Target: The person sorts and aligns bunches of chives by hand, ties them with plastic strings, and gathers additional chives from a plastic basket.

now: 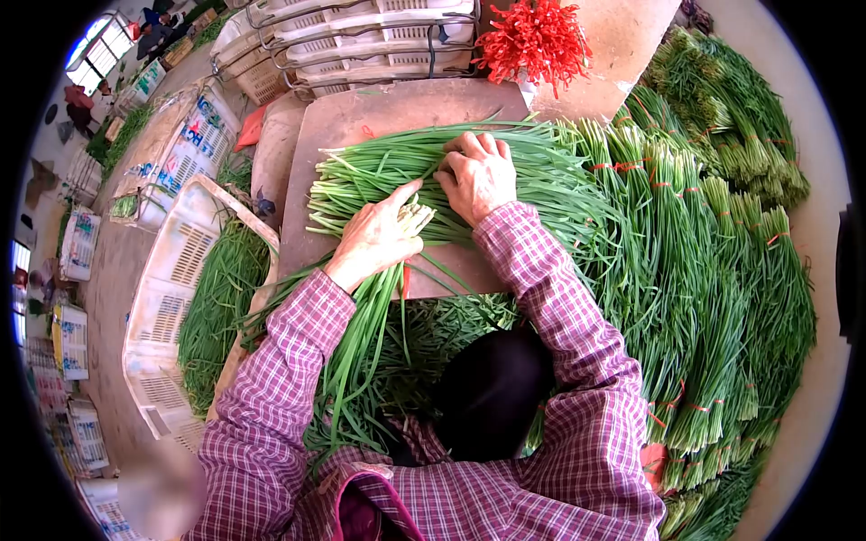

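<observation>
My left hand [374,236] is closed around a small bunch of garlic chives [365,329]. Its pale stem ends poke out past the thumb, and the green leaves hang down over the near edge of the board [338,117]. Across the board lies a loose layer of garlic chives [379,167], pale ends to the left. Resting on that layer, my right hand [483,180] has its fingers curled down into the leaves; the fingertips are partly hidden among them. A bit of red tie [405,281] shows below my left hand.
Many tied bundles of chives [695,270] are heaped on the right. A bunch of red ties [534,43] stands behind the board. Stacked white crates [370,41] are at the back, and a crate [167,316] with loose greens is at left. People [79,106] are far off.
</observation>
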### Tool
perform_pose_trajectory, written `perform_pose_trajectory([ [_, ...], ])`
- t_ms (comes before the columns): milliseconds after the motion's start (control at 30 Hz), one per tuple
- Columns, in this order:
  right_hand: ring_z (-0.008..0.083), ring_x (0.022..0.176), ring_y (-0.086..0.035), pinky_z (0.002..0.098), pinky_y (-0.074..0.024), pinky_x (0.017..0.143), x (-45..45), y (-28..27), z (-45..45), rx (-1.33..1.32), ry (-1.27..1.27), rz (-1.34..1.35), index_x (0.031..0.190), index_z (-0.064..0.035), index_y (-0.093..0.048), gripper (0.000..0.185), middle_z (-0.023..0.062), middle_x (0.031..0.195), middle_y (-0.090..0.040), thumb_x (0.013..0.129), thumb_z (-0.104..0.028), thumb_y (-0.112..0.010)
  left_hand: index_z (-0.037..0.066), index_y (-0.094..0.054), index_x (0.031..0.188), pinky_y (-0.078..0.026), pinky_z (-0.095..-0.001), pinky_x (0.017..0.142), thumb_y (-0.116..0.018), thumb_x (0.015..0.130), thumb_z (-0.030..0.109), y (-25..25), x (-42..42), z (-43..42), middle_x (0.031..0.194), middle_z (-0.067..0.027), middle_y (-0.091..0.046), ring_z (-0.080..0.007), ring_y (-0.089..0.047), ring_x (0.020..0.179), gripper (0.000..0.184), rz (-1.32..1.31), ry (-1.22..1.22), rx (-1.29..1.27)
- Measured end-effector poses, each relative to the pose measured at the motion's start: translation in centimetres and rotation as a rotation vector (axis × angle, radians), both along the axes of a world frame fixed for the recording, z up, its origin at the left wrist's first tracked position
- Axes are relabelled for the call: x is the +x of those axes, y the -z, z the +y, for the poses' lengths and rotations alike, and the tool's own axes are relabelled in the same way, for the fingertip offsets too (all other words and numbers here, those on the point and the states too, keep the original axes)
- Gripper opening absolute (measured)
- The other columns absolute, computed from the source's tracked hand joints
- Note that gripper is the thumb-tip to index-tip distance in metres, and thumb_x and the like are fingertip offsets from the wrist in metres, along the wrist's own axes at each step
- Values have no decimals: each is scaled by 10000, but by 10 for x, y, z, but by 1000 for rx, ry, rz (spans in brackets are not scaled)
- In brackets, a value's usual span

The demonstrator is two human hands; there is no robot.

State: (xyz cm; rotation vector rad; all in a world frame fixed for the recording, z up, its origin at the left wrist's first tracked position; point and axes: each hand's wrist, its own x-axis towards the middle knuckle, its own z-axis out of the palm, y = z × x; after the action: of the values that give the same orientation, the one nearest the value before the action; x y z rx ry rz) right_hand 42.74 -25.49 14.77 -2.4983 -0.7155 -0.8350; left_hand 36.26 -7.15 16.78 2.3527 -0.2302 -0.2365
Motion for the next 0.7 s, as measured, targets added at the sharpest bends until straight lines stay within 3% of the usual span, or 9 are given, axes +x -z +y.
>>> perform_pose_trajectory([
  [100,229,1066,-487,403,-348,958,-3,0,6,-1,65,62,826,-74,-703,233,13,1040,-583,703,-269,-737,188,-388,1439,-512,-423,814,-661,651,205,-12,-4,-3,922,-187,-683,-355,-654,863,834,24,-14,97],
  [200,229,1023,-516,380,-384,914,-7,0,15,8,153,7,727,-93,-685,183,1,1016,-615,672,-249,-765,182,-386,1439,-511,-425,815,-661,655,202,-16,-4,-4,928,-189,-683,-357,-654,871,831,45,-14,110],
  [367,236,1036,-520,381,-380,920,-1,9,17,61,155,-9,735,-86,-689,159,15,1039,-623,684,-225,-747,179,-378,1443,-513,-423,803,-663,656,191,-13,-7,-3,911,-188,-677,-357,-653,838,837,21,-11,77],
  [600,286,1032,-544,417,-406,930,5,11,2,427,-42,225,780,-68,-699,176,77,1094,-636,736,-237,-678,209,-316,1482,-518,-374,749,-673,642,153,-21,-10,6,849,-165,-656,-300,-638,751,914,-107,-14,-122],
  [633,294,1039,-547,419,-413,931,4,8,-1,489,-75,277,804,-64,-702,191,105,1091,-637,747,-245,-681,160,-322,1489,-469,-319,909,-686,663,114,-26,-9,7,1234,-158,-590,-216,-591,1017,905,2,-34,-127],
  [700,331,1040,-569,422,-428,944,4,0,-12,585,-147,402,865,-58,-711,242,190,1093,-637,760,-275,-697,151,-320,1490,-463,-326,922,-690,661,115,-24,-7,7,1237,-166,-587,-227,-590,1034,908,12,-38,-122],
])
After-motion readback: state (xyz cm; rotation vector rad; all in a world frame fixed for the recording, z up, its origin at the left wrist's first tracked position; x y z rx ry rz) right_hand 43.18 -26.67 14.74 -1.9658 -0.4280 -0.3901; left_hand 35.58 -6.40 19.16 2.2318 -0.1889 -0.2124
